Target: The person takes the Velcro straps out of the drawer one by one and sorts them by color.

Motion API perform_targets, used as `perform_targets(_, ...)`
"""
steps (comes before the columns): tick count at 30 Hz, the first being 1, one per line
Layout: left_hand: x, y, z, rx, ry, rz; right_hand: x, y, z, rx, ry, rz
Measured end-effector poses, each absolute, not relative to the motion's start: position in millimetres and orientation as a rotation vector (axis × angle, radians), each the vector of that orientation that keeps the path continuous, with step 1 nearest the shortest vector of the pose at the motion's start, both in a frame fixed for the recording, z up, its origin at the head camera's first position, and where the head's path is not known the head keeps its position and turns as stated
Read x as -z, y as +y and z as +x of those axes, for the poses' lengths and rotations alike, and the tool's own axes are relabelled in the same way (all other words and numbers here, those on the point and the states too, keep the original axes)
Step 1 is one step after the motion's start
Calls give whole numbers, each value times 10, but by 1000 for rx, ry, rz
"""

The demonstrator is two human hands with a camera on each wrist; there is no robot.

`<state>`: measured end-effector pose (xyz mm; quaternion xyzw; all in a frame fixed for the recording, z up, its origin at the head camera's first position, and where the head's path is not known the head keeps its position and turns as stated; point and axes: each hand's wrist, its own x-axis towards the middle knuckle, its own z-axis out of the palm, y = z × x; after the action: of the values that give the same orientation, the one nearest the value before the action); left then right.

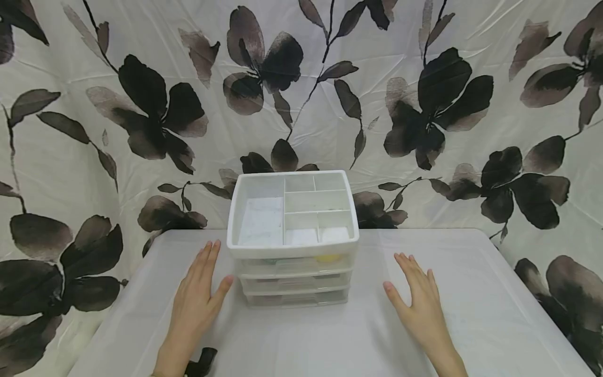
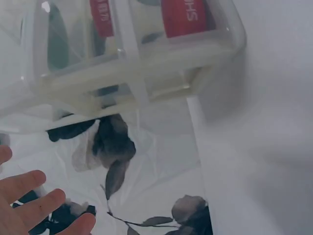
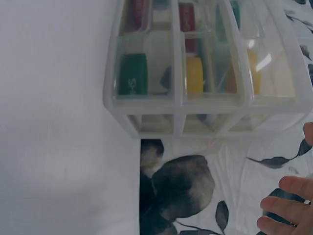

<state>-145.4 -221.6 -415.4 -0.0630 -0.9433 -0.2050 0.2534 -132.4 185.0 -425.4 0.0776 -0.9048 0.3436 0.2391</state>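
A white plastic drawer organizer (image 1: 294, 251) stands on the table between my two hands, with three translucent drawers under a divided top tray. My left hand (image 1: 195, 303) is to its left, fingers extended and thumb spread, holding nothing. On the other side my right hand (image 1: 421, 309) has its fingers spread, apart from the organizer. Through its clear side in the right wrist view I see a green item (image 3: 133, 74) and a yellow item (image 3: 194, 76). Red labelled pieces (image 2: 185, 18) show through the side in the left wrist view. What these items are is unclear.
A white cloth covers the table (image 1: 301, 340). Behind it hangs a pale curtain (image 1: 330, 141) with dark flowers. Part of a black object (image 1: 202, 362), probably strapped gear, shows beside my left wrist at the lower edge.
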Motion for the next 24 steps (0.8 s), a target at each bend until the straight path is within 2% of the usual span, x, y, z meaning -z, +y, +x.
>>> perform_targets(12, 4056, -2094, -1437, 865, -2350, -153, 4220, 1593, -1196, -1061, -2455, 238)
perform_targets(24, 3987, -1987, -1512, 1010, -2115, -257, 4193, 1311, -1123, -1346, -2455, 226)
